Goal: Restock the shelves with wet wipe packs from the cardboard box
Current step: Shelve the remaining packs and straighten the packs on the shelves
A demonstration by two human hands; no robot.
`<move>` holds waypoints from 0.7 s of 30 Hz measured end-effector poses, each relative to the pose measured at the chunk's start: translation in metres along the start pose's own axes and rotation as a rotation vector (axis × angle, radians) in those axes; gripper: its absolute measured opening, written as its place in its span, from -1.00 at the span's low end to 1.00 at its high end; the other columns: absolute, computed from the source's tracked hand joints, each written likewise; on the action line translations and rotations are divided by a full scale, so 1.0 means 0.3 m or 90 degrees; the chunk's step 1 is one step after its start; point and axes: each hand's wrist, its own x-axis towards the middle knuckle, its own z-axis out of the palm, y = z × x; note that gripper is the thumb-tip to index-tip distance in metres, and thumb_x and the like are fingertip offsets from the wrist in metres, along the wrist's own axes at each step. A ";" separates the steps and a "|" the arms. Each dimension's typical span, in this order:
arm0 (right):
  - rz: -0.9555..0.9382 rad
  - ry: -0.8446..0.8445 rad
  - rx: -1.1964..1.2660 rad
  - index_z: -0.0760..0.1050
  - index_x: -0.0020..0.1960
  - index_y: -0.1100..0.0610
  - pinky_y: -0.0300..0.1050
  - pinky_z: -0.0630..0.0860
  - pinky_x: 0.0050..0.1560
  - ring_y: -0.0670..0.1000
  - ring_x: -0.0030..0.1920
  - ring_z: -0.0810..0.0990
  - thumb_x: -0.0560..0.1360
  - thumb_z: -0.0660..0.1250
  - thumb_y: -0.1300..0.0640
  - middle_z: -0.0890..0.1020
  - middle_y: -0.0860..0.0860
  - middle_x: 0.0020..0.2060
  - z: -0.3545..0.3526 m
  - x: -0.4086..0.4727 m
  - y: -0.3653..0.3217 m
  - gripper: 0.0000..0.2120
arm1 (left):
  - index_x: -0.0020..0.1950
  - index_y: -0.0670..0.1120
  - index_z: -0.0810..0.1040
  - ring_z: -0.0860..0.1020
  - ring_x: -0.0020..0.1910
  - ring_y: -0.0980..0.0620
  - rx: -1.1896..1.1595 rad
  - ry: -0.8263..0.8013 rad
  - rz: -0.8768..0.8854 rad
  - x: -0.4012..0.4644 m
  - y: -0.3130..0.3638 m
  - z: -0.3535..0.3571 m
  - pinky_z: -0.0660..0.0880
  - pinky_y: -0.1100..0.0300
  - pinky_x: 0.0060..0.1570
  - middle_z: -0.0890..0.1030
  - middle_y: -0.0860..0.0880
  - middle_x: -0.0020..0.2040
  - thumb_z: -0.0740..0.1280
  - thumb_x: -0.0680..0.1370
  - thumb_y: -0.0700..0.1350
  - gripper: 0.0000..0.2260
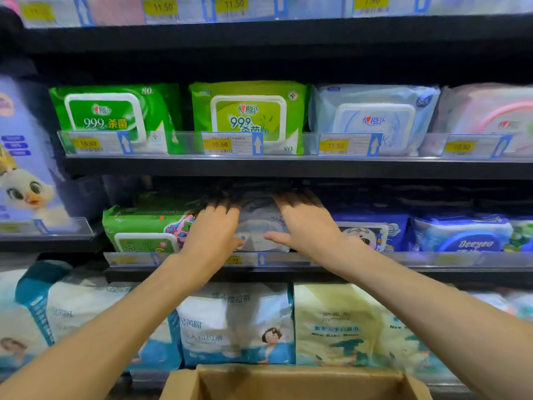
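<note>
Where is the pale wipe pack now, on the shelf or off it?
On the shelf: the pack sits behind the price rail, left hand and right hand holding it.

Left hand (215,229) and right hand (305,223) grip a pale wipe pack (259,223).

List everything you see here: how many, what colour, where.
grey-blue wipe pack: 1, pale grey-blue, middle shelf centre, between the hands
green wipe packs: 3, green, two on upper shelf left, one on middle shelf left
pale blue wipe pack: 1, upper shelf, right of centre
pink wipe pack: 1, upper shelf far right
blue wipe packs: 2, blue, middle shelf right
large bags: several, white-blue and yellow, below the middle shelf
purple duck bag: 1, far left
price tags: several, yellow, shelf edges
cardboard box: 1, brown, bottom centre, open
left hand: holds the pack's left side
right hand: holds its right side
</note>
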 end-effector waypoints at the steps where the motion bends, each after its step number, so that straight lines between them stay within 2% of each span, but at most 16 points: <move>1: -0.004 -0.012 0.007 0.18 0.62 0.03 0.11 0.15 0.60 0.19 0.49 0.39 0.48 0.29 -0.40 0.44 0.10 0.50 0.014 0.021 -0.002 -0.13 | 0.32 -0.12 0.46 0.51 0.22 -0.19 0.016 -0.026 -0.010 0.016 0.003 -0.006 0.45 0.02 0.15 0.56 -0.16 0.24 0.42 0.54 0.10 -0.54; 5: 0.005 -0.056 -0.014 0.29 0.58 0.01 0.12 -0.01 0.63 0.16 0.53 0.32 0.48 0.28 -0.40 0.43 0.06 0.51 0.050 0.054 -0.010 -0.20 | 0.28 -0.11 0.49 0.57 0.15 -0.19 0.052 -0.042 0.010 0.048 0.017 0.006 0.48 0.03 0.09 0.61 -0.16 0.21 0.38 0.57 0.07 -0.63; 7: 0.021 -0.039 -0.038 0.38 0.52 0.04 0.11 0.04 0.61 0.19 0.47 0.40 0.47 0.32 -0.38 0.51 0.09 0.43 0.057 0.049 -0.021 -0.24 | 0.31 -0.09 0.47 0.59 0.14 -0.18 0.048 -0.029 0.015 0.048 0.015 0.010 0.49 0.03 0.07 0.61 -0.15 0.21 0.38 0.58 0.05 -0.64; 10: 0.019 -0.001 -0.077 0.52 0.37 0.10 0.16 0.24 0.52 0.24 0.31 0.55 0.42 0.40 -0.35 0.63 0.14 0.27 0.064 0.041 -0.030 -0.30 | 0.29 -0.09 0.47 0.59 0.12 -0.20 0.041 -0.017 0.022 0.046 0.004 0.012 0.50 0.02 0.05 0.62 -0.16 0.19 0.38 0.58 0.05 -0.65; 12: 0.012 0.001 -0.068 0.53 0.36 0.08 0.15 0.26 0.51 0.23 0.30 0.56 0.41 0.40 -0.36 0.65 0.13 0.25 0.062 0.048 -0.019 -0.31 | 0.26 -0.10 0.50 0.59 0.12 -0.19 0.041 -0.005 0.024 0.039 0.000 0.011 0.50 0.02 0.06 0.63 -0.15 0.19 0.37 0.59 0.07 -0.66; 17: 0.009 0.001 -0.045 0.54 0.36 0.05 0.13 0.24 0.53 0.21 0.33 0.53 0.41 0.42 -0.33 0.64 0.11 0.26 0.067 0.047 -0.005 -0.34 | 0.42 -0.06 0.43 0.56 0.21 -0.16 0.044 0.039 0.026 0.033 -0.001 0.016 0.48 0.05 0.11 0.60 -0.12 0.27 0.40 0.56 0.09 -0.52; 21: 0.012 -0.031 -0.016 0.42 0.49 0.00 0.08 0.04 0.61 0.16 0.47 0.42 0.47 0.36 -0.33 0.55 0.06 0.42 0.068 0.061 -0.002 -0.31 | 0.40 -0.09 0.45 0.57 0.21 -0.15 0.041 0.032 -0.005 0.033 0.012 0.026 0.48 0.06 0.14 0.61 -0.13 0.27 0.37 0.59 0.07 -0.57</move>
